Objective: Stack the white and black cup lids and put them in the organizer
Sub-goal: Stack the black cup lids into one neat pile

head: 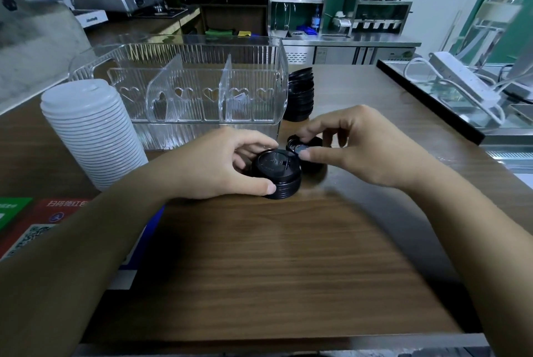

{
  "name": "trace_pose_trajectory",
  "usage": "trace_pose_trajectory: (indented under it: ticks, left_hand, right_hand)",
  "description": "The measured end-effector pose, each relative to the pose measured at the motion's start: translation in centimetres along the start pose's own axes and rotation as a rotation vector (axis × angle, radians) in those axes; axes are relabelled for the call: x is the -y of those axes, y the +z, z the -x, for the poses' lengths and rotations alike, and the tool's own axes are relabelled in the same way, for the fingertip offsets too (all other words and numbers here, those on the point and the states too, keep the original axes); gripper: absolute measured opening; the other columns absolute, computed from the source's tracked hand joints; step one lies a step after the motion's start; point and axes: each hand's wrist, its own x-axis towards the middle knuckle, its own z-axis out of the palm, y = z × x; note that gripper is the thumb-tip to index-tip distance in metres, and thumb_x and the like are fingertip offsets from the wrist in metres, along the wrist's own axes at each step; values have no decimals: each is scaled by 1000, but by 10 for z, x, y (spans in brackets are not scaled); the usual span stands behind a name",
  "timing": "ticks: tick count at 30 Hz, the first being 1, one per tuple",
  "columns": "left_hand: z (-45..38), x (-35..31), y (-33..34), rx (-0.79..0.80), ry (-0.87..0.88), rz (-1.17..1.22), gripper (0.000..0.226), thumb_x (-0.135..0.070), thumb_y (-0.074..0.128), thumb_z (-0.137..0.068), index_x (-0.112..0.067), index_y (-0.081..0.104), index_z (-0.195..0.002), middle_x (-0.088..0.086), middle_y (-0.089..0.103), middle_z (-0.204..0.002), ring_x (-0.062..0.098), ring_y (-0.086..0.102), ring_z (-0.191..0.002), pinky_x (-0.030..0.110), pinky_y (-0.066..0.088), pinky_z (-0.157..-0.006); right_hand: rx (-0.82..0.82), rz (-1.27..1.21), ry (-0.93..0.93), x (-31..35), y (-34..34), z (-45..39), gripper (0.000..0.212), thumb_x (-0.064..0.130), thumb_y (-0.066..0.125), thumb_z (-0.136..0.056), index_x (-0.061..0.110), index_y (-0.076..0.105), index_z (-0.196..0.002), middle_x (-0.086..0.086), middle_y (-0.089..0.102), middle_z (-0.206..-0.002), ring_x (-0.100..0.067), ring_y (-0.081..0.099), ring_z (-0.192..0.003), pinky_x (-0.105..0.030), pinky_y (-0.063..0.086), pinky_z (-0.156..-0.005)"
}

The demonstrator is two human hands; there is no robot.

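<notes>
Left hand grips short stack of black lids; right hand pinches single black lid just beside. Clear organizer behind hands.

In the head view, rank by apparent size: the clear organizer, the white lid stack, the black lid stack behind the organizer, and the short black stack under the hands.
1. Clear organizer
2. White lid stack
3. Black lid stack behind the organizer, partly hidden, so its full size is unsure
4. Short black stack, held by the left hand; nearer the camera, so its gap to 3 is unsure.
</notes>
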Motion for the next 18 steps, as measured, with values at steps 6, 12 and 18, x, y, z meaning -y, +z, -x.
trace_pose_trajectory:
  ticks: [6, 12, 18]
  left_hand:
    - [1, 3, 2, -46, -17, -80, 80, -79, 89, -80, -55, 62, -152, -34, 69, -141, -10, 65, -131, 33, 60, -109]
    - [0, -2, 9, -77, 12, -97, 68, -73, 90, -83, -55, 67, -144, -38, 71, -133, -17, 63, -124, 15, 50, -100]
    - [0, -3, 8, -77, 12, -91, 66, -72, 89, -84, -53, 68, -143, -36, 72, -133, -16, 63, -125, 14, 49, -99]
  right_hand:
    - [29, 178, 77, -9, 6, 1, 36, 48, 97, -78, 30, 86, -108, 17, 72, -95, 1, 65, -80, -11, 43, -71]
    - [19, 157, 65, -8, 13, 1, 15, 30, 95, -86, 26, 87, -98, 16, 76, -88, 0, 68, -71, -9, 43, -69]
    - [7, 220, 87, -9, 15, -1, 10, 28, 92, -89, 24, 84, -94, 11, 78, -90, -13, 71, -78, -31, 55, -77]
